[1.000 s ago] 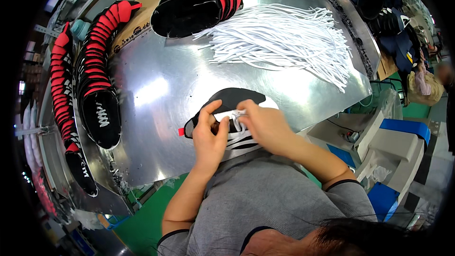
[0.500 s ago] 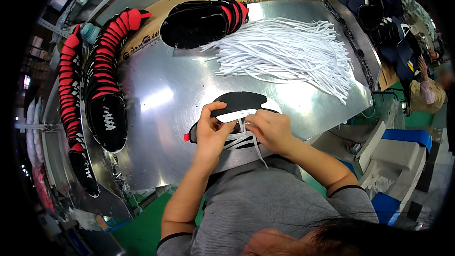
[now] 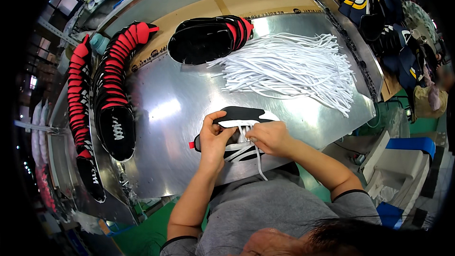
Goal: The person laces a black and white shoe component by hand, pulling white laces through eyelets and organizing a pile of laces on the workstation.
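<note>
A black-and-white shoe upper (image 3: 242,113) with a red heel tab (image 3: 192,145) lies near the table's front edge. My left hand (image 3: 212,138) is closed on its heel side, index finger over the black far edge and thumb at the opening. White shoelace (image 3: 259,165) runs across the upper, one loose end hanging over the near edge. With fingers pinched together at the lacing, my right hand (image 3: 270,138) holds the lace; its fingertips partly hide the eyelets. A heap of loose white shoelaces (image 3: 289,68) lies beyond my hands.
Nested black uppers with red tabs (image 3: 199,42) lie at the back of the metal table (image 3: 175,156). Two long stacks of black-and-red uppers (image 3: 113,78) line the left side. A raised metal rim (image 3: 348,38) bounds the right. A grey-and-blue bin (image 3: 403,161) stands right of the table.
The whole view has shifted, so the scene sits slightly lower. My right hand's fingers have shifted a little at the lacing, and its lace still hangs down. My left hand keeps its grip.
</note>
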`<state>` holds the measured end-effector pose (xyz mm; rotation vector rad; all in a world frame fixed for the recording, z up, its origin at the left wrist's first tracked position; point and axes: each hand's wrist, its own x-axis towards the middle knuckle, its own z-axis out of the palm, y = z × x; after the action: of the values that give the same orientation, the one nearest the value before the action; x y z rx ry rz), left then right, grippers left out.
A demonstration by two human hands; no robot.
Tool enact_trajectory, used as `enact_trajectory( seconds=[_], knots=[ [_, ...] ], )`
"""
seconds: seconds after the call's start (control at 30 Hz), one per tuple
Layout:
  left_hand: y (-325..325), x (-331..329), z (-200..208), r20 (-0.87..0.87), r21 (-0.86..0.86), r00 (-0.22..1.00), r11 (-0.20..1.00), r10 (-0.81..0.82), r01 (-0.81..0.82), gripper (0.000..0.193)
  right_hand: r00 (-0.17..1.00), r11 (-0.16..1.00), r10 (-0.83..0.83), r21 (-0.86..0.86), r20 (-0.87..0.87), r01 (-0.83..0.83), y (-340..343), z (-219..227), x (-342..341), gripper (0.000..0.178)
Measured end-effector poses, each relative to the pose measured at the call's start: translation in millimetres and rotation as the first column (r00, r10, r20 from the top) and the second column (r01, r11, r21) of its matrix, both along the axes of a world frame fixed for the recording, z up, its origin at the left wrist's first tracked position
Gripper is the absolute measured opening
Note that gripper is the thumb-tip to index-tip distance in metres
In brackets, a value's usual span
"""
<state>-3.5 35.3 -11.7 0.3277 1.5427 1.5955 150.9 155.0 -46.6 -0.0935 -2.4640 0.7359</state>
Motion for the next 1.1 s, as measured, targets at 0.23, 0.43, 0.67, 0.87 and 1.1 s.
enact_trajectory(
  seconds=[0.23,0.43,0.67,0.87,1.1],
  knots=[
    [0,-7,-2,-0.009,-0.037,1.000,0.999,0.003,-0.004,0.042,0.995,0.988,0.100,-0.115,-0.029,-0.103,1,-1,3,0.029],
    [-16,-7,2,-0.386,-0.048,0.902,0.981,-0.194,0.190,0.049,0.989,0.975,-0.147,-0.165,0.033,0.150,1,16,10,0.023],
    [-34,29,31,-0.907,-0.346,0.139,0.893,-0.397,0.288,0.040,0.942,0.913,-0.301,-0.241,0.148,0.330,-35,2,39,0.020],
    [-27,14,7,-0.896,-0.283,0.266,0.920,-0.354,0.271,0.026,0.930,0.841,-0.349,-0.400,0.115,0.365,-24,33,39,0.014],
    [-9,22,8,-0.896,-0.108,0.401,0.970,-0.189,0.217,0.019,0.883,0.816,-0.461,-0.348,0.090,0.461,-33,1,17,0.016]
  ],
)
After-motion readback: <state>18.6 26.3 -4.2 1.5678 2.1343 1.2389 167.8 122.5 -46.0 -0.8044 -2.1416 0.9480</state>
